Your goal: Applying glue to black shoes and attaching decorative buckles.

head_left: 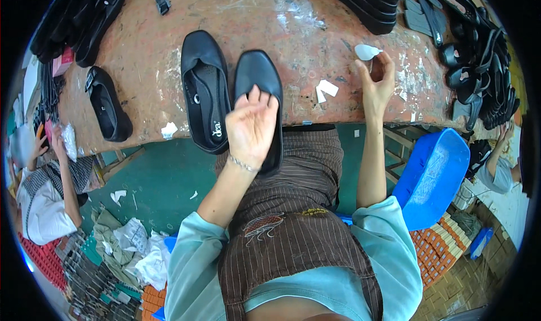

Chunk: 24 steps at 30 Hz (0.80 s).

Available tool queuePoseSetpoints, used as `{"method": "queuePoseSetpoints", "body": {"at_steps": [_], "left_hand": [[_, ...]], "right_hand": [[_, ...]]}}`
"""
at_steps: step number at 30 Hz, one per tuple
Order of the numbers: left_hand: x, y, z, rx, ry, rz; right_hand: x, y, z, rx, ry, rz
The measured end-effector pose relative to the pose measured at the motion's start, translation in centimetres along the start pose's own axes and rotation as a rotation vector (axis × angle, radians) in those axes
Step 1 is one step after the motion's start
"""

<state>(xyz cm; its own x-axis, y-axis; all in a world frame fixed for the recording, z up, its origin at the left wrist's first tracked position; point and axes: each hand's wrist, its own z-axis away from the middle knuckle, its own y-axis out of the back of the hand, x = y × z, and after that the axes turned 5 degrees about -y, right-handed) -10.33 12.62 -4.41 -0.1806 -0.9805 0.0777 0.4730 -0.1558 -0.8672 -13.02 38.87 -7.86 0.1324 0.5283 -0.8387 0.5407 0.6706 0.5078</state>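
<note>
Fingers (260, 98) of the left hand (251, 128) curl loosely over the throat of a black shoe (258, 76), tips resting on its upper, palm turned up toward the camera, so the hold looks like a light hook more than a clamp. That shoe lies toe-away on the worn reddish surface (163, 73), its heel hanging past the near edge above the lap. Just beside it, to the left, a second shoe (204, 90) lies sole-down with its insole showing, its heel also past the edge. The right hand (376, 81) is well apart, raised at the edge, thumb and fingertips pinching a small white piece (366, 52); what the piece is I cannot tell. Two white scraps (326, 90) lie between the hands. From here the likeliest slip, I judge, is the held shoe tipping off the edge: so much of it overhangs that a loosened hook would let the heel drop onto the lap or floor. A sideways tug could also nudge the neighbour, which is nearly touching, and send it over too. The white piece is held only at its rim, so it could flutter away or land crooked if it must go on the shoe. Another shoe (109, 104) lies far left, near a seated person (39, 191).
</note>
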Motion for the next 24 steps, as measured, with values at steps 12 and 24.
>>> {"method": "queuePoseSetpoints", "body": {"at_steps": [12,24], "left_hand": [[-1.8,2.8,4.0,0.023,-0.039,0.077],[-2.1,1.8,4.2,0.099,-0.068,0.044]], "right_hand": [[-5.5,-0.7,3.6,-0.346,-0.215,-0.439],[-10.5,-2.0,6.1,-0.691,0.470,0.146]]}}
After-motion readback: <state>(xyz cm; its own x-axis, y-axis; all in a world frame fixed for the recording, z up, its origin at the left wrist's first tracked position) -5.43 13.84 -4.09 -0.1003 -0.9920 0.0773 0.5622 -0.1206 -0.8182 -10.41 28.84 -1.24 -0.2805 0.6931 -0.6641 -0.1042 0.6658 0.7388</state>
